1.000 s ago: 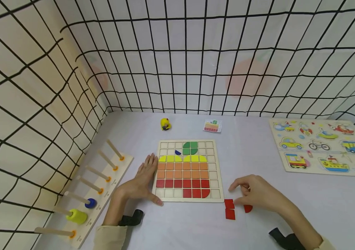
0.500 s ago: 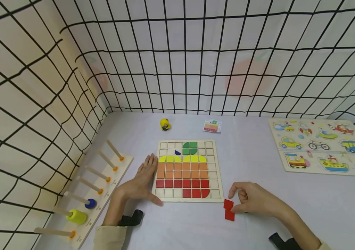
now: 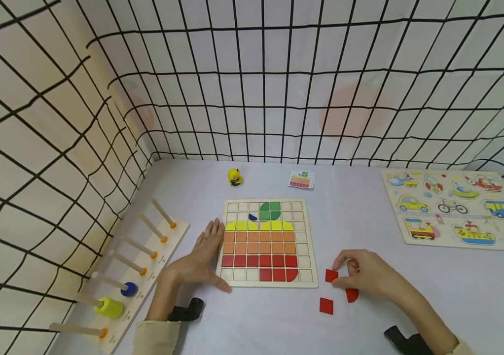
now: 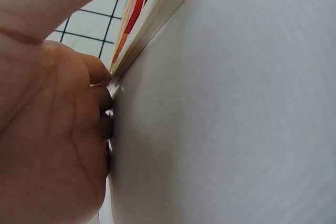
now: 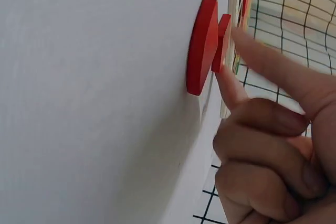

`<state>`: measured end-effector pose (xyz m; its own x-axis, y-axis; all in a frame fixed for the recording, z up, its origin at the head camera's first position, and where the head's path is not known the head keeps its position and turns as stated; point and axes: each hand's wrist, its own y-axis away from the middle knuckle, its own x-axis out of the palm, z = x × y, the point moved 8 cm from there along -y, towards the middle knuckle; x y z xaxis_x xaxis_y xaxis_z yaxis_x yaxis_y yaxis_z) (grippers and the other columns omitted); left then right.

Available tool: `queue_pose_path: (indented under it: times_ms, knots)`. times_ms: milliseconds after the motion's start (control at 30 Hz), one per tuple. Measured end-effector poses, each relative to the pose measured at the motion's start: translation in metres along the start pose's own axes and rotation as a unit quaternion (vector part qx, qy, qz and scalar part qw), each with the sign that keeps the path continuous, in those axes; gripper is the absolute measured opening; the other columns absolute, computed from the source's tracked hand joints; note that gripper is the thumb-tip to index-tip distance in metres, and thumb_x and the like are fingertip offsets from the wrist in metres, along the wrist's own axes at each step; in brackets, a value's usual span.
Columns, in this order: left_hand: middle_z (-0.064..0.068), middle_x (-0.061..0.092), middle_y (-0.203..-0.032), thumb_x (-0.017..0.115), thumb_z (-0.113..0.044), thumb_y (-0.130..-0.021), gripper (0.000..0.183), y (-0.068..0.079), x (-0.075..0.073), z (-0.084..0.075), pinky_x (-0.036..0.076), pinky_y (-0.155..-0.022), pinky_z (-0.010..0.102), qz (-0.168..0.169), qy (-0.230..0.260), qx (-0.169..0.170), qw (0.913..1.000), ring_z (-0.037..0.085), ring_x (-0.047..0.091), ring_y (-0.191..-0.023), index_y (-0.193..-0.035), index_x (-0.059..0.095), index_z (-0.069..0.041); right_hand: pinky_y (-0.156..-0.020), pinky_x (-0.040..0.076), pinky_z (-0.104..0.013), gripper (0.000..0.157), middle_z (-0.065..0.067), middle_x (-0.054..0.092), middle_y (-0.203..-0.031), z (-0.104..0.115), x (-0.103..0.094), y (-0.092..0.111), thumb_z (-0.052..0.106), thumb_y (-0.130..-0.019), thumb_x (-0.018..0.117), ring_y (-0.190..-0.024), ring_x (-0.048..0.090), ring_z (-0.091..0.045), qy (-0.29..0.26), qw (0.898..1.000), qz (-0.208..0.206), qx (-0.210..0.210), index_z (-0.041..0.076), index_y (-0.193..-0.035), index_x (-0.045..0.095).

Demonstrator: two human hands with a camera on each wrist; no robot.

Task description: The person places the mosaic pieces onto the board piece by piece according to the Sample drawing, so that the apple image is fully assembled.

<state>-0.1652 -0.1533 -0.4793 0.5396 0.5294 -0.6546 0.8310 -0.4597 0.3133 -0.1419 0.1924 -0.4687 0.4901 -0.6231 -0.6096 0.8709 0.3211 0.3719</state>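
In the head view, my left hand (image 3: 205, 254) lies flat with fingers spread along the left edge of the grid board (image 3: 312, 266), thumb at its lower left corner. Red, orange, yellow, green and blue pieces fill part of the board. Right of the board, my right hand (image 3: 369, 276) pinches a red square tile (image 3: 331, 275) between thumb and index finger, the other fingers curled in. A second red square (image 3: 326, 305) lies below it. Partly under the hand is a red rounded piece (image 3: 352, 296). In the right wrist view, the pinched tile (image 5: 222, 43) shows at the fingertips.
A board with upright pegs (image 3: 143, 286) stands at the left, bearing yellow and blue rings. Behind the grid board are a small yellow toy (image 3: 234, 176) and a picture card (image 3: 302, 179). A vehicle puzzle (image 3: 456, 207) lies at the right. Black netting encloses the table's back and left.
My right hand has shifted slightly up and right with the upper red square, parting it from the lower one. The rounded red piece shows again. My left hand stays put.
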Motion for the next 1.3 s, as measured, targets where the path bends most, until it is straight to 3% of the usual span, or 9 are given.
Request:
queue_pose_path:
  times_ms: [233, 433, 700, 833, 933, 1167, 1300]
  knots:
    - [0.015, -0.021, -0.173, 0.100, -0.039, -0.062, 0.153, 0.001, -0.001, 0.000, -0.009, -0.130, 0.060, 0.000, 0.002, -0.002, 1.0000, 0.035, -0.024, -0.160, -0.165, -0.007, -0.004, -0.048, 0.030, -0.021, 0.026, 0.002, 0.044, -0.057, 0.006, -0.002, 0.002, 0.015, -0.079, 0.088, -0.050, 0.040, -0.011, 0.031, 0.999, -0.021, 0.002, 0.009, -0.098, 0.071]
    - [0.014, -0.022, -0.173, 0.100, -0.038, -0.063, 0.152, 0.001, 0.000, 0.000, -0.009, -0.130, 0.059, 0.004, 0.008, -0.006, 0.9999, 0.034, -0.025, -0.160, -0.165, -0.008, -0.006, -0.046, 0.027, -0.019, 0.028, 0.004, 0.039, -0.057, 0.040, -0.004, -0.007, 0.021, -0.084, 0.086, -0.050, 0.036, -0.008, 0.026, 0.997, -0.063, -0.036, 0.009, -0.106, 0.074]
    - [0.014, -0.022, -0.173, 0.100, -0.039, -0.063, 0.152, 0.001, 0.000, 0.001, -0.009, -0.130, 0.060, 0.002, 0.001, -0.006, 1.0000, 0.034, -0.025, -0.160, -0.165, -0.008, -0.006, -0.050, 0.024, -0.018, 0.021, 0.007, 0.040, -0.056, 0.118, 0.053, -0.040, 0.017, -0.079, 0.090, -0.052, 0.037, -0.007, 0.040, 0.990, -0.043, -0.125, 0.011, -0.095, 0.076]
    - [0.012, -0.022, -0.173, 0.099, -0.040, -0.064, 0.152, 0.001, 0.000, 0.001, -0.009, -0.130, 0.059, 0.004, 0.002, -0.004, 1.0000, 0.034, -0.025, -0.160, -0.166, -0.009, -0.007, -0.051, 0.024, -0.018, 0.019, 0.009, 0.043, -0.057, 0.139, 0.074, -0.049, 0.011, -0.073, 0.091, -0.055, 0.039, -0.005, 0.059, 0.983, -0.052, -0.168, 0.011, -0.088, 0.078]
    - [0.013, -0.022, -0.173, 0.099, -0.040, -0.064, 0.152, 0.001, -0.001, 0.000, -0.009, -0.131, 0.059, 0.005, 0.000, 0.001, 1.0000, 0.033, -0.025, -0.160, -0.165, -0.009, -0.007, -0.049, 0.025, -0.018, 0.019, 0.009, 0.045, -0.057, 0.143, 0.081, -0.053, 0.009, -0.070, 0.092, -0.056, 0.041, -0.006, 0.070, 0.980, -0.061, -0.176, 0.013, -0.084, 0.080]
    - [0.015, -0.022, -0.172, 0.100, -0.039, -0.064, 0.152, 0.002, -0.001, -0.001, -0.008, -0.130, 0.060, 0.002, -0.003, 0.010, 0.9999, 0.034, -0.025, -0.160, -0.165, -0.009, -0.004, -0.047, 0.028, -0.020, 0.021, 0.007, 0.051, -0.059, 0.137, 0.084, -0.056, 0.011, -0.067, 0.095, -0.056, 0.045, -0.009, 0.066, 0.984, -0.067, -0.150, 0.013, -0.078, 0.078]
    - [0.016, -0.022, -0.172, 0.100, -0.039, -0.064, 0.152, 0.002, -0.001, 0.000, -0.007, -0.130, 0.060, 0.000, -0.009, 0.012, 0.9999, 0.034, -0.024, -0.160, -0.165, -0.009, -0.003, -0.048, 0.029, -0.020, 0.021, 0.007, 0.050, -0.060, 0.136, 0.083, -0.055, 0.012, -0.068, 0.094, -0.059, 0.046, -0.010, 0.060, 0.985, -0.066, -0.149, 0.015, -0.083, 0.079]
